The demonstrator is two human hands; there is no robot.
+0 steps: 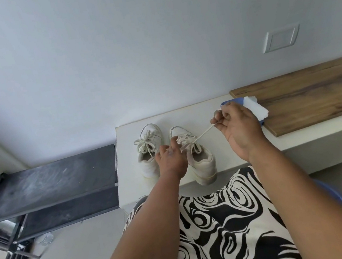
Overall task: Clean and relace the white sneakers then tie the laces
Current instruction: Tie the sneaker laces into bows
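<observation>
Looking down from head height at a white ledge (213, 104) set against a pale wall. Far left: a dark metal rack (45, 185) with dusty shelves, butted against the ledge's end. Left sneaker (148, 154), white, toe toward the wall, its laces lying in a bow. Left hand (170, 159), fingers curled down onto the laced front of the right sneaker (200, 160); what exactly they hold is hidden beneath the hand. The right sneaker stands just beside its pair, its heel overhanging the near edge of the ledge. A lace end (203, 133) runs taut from this shoe's eyelets up and rightward to the right hand (237, 126), which pinches it between thumb and fingertips, raised above the ledge. Behind that hand: white tissue (255, 108) on a blue item, at the corner of a wooden board (318, 92). Foreground: black-and-white swirl-patterned garment (227, 222)
</observation>
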